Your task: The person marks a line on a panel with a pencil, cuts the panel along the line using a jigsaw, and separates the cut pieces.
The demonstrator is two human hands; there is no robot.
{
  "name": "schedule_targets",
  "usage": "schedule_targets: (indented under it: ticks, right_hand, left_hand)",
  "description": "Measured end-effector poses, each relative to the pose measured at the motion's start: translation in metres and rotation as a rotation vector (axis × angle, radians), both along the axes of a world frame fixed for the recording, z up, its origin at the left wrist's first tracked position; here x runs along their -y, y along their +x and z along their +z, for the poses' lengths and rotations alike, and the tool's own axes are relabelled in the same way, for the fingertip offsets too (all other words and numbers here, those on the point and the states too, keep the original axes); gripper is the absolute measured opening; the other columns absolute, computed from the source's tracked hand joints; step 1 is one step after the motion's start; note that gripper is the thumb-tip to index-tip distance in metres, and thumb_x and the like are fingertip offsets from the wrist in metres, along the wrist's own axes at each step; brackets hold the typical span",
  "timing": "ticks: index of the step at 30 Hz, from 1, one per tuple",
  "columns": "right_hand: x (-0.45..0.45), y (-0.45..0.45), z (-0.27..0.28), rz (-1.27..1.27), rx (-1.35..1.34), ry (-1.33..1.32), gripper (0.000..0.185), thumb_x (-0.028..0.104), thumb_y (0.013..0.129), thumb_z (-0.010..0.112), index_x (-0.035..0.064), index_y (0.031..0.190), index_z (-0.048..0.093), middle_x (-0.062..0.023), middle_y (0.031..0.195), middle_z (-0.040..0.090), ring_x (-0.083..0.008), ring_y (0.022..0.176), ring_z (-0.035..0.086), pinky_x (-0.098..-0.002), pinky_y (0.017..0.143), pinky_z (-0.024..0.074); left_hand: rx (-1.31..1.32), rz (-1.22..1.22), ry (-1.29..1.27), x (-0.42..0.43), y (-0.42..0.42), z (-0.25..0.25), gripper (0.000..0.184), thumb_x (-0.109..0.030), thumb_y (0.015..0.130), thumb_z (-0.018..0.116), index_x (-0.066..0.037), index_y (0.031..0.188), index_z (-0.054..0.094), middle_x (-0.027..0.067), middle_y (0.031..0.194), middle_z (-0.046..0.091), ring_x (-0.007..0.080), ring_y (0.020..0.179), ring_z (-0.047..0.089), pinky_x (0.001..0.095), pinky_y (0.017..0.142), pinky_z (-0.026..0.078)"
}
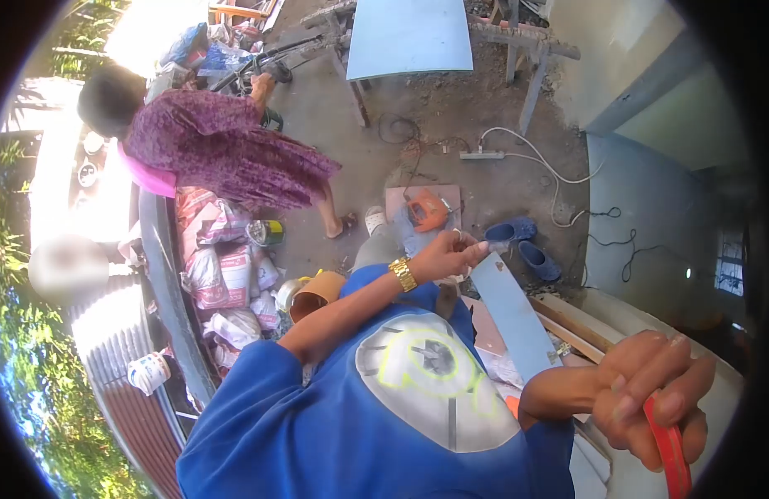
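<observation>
My left grip (443,256) is drawn together at the far end of a pale blue strip (513,309), near the blue clogs (538,260); I can't tell whether it pinches it. My right grip (650,395) clenches a red handle (669,445). I judge the strip light, stiff, perhaps slick; I'd take its long edges midway.
</observation>
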State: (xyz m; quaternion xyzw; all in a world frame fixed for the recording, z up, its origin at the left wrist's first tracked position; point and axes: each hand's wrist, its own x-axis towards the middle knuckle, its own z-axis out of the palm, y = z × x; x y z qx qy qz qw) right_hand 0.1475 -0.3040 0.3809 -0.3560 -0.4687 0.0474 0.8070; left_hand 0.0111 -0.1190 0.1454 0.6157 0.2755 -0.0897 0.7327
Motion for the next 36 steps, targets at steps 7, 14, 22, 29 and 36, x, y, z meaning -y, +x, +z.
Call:
schedule_targets:
  ticks: [7, 14, 22, 29, 36]
  right_hand:
    - [0.004, -0.014, -0.025, -0.281, -0.077, 0.050, 0.026, 0.036, 0.091, 0.067, 0.0318, 0.073, 0.049, 0.0077, 0.091, 0.051, -0.0042, 0.060, 0.048, -0.0218, 0.048, 0.0251]
    - [0.035, -0.065, -0.037, -0.228, -0.034, 0.179, 0.032, 0.046, 0.088, 0.071, 0.0326, 0.072, 0.047, 0.0071, 0.084, 0.048, -0.0048, 0.061, 0.046, -0.0231, 0.053, 0.0271]
    - [0.027, -0.117, -0.061, -0.486, 0.021, 0.092, 0.034, 0.045, 0.087, 0.071, 0.0292, 0.070, 0.046, 0.0050, 0.083, 0.044, -0.0092, 0.063, 0.046, -0.0259, 0.055, 0.0291]
    - [-0.205, -0.215, -0.049, -0.470, 0.236, -0.129, 0.024, 0.026, 0.089, 0.072, 0.0217, 0.076, 0.052, -0.0011, 0.089, 0.046, -0.0126, 0.063, 0.046, -0.0293, 0.051, 0.0327]
    - [-0.366, -0.296, -0.046, -0.224, 0.189, -0.176, 0.041, 0.016, 0.085, 0.076, 0.0185, 0.125, 0.067, -0.0153, 0.111, 0.060, -0.0149, 0.070, 0.059, -0.0235, 0.050, 0.0398]
  left_hand:
    - [-0.126, -0.071, 0.017, -0.019, -0.029, -0.018, 0.050, -0.045, 0.096, 0.061, 0.003, 0.110, 0.064, 0.0031, 0.083, 0.066, 0.0068, 0.066, 0.059, 0.0230, 0.061, 0.051]
    - [-0.131, -0.228, 0.070, -0.030, -0.052, -0.031, 0.051, -0.046, 0.096, 0.061, 0.003, 0.110, 0.064, 0.0050, 0.083, 0.068, 0.0078, 0.066, 0.062, 0.0234, 0.062, 0.052]
    - [-0.042, -0.379, 0.086, -0.065, -0.077, -0.052, 0.052, -0.044, 0.096, 0.061, 0.006, 0.110, 0.064, 0.0049, 0.083, 0.067, 0.0086, 0.070, 0.063, 0.0245, 0.064, 0.053]
    - [0.147, -0.543, 0.030, -0.264, -0.131, -0.096, 0.037, -0.030, 0.097, 0.065, 0.004, 0.110, 0.064, 0.0022, 0.082, 0.065, 0.0081, 0.069, 0.059, 0.0253, 0.061, 0.050]
    - [0.049, -0.334, 0.270, -0.479, -0.250, -0.108, 0.040, -0.034, 0.094, 0.066, 0.005, 0.099, 0.069, 0.0104, 0.082, 0.071, 0.0135, 0.066, 0.065, 0.0271, 0.061, 0.051]
